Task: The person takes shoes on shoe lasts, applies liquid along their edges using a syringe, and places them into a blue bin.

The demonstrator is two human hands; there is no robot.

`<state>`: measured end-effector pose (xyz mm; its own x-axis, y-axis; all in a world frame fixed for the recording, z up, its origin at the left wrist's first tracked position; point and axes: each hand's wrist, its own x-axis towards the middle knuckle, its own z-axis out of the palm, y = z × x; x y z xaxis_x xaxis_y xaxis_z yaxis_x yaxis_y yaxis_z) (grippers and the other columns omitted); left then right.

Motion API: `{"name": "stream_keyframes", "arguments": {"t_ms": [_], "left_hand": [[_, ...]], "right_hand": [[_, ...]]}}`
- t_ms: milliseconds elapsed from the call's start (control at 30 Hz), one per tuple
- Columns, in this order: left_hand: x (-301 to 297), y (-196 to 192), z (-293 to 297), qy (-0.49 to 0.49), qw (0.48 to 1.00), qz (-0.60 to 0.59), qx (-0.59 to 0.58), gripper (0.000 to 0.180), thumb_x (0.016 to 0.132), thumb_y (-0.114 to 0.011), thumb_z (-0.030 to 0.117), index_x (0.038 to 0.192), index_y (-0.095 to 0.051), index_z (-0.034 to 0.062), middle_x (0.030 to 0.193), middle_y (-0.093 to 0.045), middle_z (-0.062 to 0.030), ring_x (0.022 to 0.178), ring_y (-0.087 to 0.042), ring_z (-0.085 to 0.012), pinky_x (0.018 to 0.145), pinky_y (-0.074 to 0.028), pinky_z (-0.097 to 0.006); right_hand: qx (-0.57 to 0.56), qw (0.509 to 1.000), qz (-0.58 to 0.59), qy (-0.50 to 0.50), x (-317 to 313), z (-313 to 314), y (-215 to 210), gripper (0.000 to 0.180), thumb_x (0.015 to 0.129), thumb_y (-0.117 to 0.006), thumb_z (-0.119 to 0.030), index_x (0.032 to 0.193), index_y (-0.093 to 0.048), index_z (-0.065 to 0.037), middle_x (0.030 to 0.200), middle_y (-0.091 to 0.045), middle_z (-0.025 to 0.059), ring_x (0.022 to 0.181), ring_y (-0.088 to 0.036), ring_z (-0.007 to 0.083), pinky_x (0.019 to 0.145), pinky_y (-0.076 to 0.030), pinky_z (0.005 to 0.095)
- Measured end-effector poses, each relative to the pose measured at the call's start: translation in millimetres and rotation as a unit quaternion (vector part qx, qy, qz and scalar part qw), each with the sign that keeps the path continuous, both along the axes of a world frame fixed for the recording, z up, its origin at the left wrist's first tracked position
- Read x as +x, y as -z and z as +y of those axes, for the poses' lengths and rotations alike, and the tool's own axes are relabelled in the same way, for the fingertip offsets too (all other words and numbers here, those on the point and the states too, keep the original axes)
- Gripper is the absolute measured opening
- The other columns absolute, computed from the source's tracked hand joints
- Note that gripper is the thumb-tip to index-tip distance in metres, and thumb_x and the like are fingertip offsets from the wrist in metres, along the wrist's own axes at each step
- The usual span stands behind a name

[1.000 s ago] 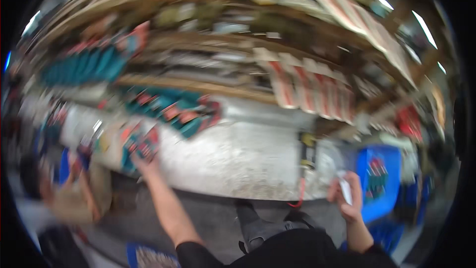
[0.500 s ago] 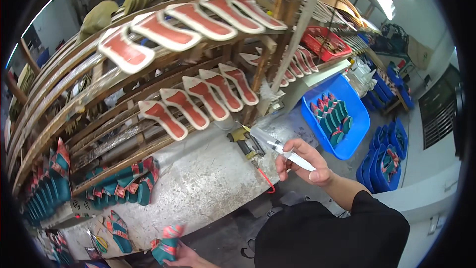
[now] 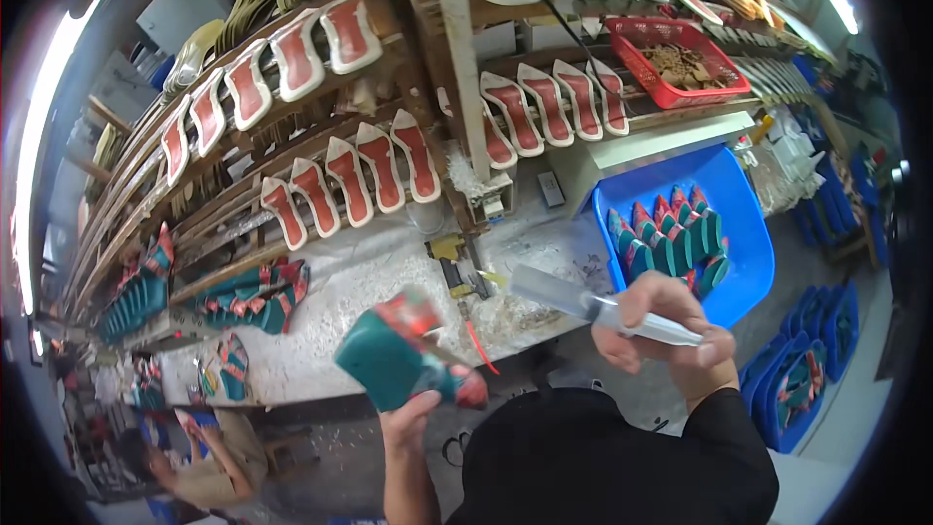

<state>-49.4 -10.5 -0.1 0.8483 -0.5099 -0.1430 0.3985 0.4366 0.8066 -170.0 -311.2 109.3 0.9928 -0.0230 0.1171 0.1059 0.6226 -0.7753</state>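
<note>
My left hand (image 3: pixel 416 415) grips a teal shoe sole with a red underside (image 3: pixel 397 350), lifted in front of my chest and blurred by motion. My right hand (image 3: pixel 666 335) is closed around a grey and white syringe-like glue applicator (image 3: pixel 593 305), its yellowish tip pointing left toward the workbench (image 3: pixel 369 282). The two hands are a short way apart, with the applicator tip to the right of and slightly above the sole.
A blue bin (image 3: pixel 734 209) holding several teal and red soles stands at the right. Slanted racks (image 3: pixel 321 175) carry rows of red and white soles. A red basket (image 3: pixel 695 63) sits on a shelf. A pile of teal soles (image 3: pixel 255 297) lies on the bench. Another person (image 3: pixel 209 457) crouches lower left.
My view has swung right and down. My left hand has brought the teal sole up from the lower left toward my chest. My right hand still holds the applicator, now nearer the sole.
</note>
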Motion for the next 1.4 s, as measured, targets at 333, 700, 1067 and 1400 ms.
{"name": "stream_keyframes", "arguments": {"t_ms": [333,700,1067,1400], "left_hand": [[-10.8,-136.2,-104.8,0.045,0.558,-0.771,0.303,0.032,0.089,-0.064,0.013,0.118,-0.052,0.0071,0.124,-0.066,-0.0175,0.113,-0.064,-0.0338,0.108,-0.039,-0.053],[-20.4,-163.9,-120.1,0.050,0.411,-0.828,0.378,0.040,0.088,-0.072,0.017,0.119,-0.047,0.0184,0.123,-0.067,0.0010,0.116,-0.064,-0.0214,0.109,-0.038,-0.049],[-9.5,-156.5,-98.8,0.051,0.383,-0.836,0.389,0.043,0.087,-0.073,0.019,0.121,-0.047,0.0201,0.124,-0.066,0.0025,0.118,-0.062,-0.0213,0.118,-0.030,-0.049],[9.0,-142.1,-52.8,0.056,0.433,-0.817,0.377,0.044,0.085,-0.071,0.013,0.119,-0.044,0.0162,0.128,-0.064,-0.0048,0.118,-0.061,-0.0281,0.116,-0.028,-0.054]], "right_hand": [[0.011,0.962,-0.208,-0.177,-46.8,-128.3,-13.0,0.066,0.074,-0.070,-0.039,0.113,-0.059,0.013,0.084,-0.063,0.0194,0.069,-0.062,0.0269,0.057,-0.048,0.0354],[-0.051,0.959,-0.192,-0.202,-51.4,-151.6,-17.2,0.060,0.078,-0.067,-0.038,0.113,-0.061,0.011,0.090,-0.066,0.0203,0.065,-0.063,0.0241,0.056,-0.048,0.0340],[-0.096,0.955,-0.170,-0.221,-34.8,-143.8,-26.9,0.059,0.074,-0.066,-0.037,0.110,-0.063,0.010,0.093,-0.068,0.0203,0.064,-0.064,0.0235,0.056,-0.049,0.0327],[-0.084,0.960,-0.161,-0.212,-29.5,-118.1,-25.7,0.056,0.074,-0.066,-0.036,0.106,-0.062,0.010,0.087,-0.067,0.0179,0.061,-0.064,0.0237,0.054,-0.048,0.0304]]}}
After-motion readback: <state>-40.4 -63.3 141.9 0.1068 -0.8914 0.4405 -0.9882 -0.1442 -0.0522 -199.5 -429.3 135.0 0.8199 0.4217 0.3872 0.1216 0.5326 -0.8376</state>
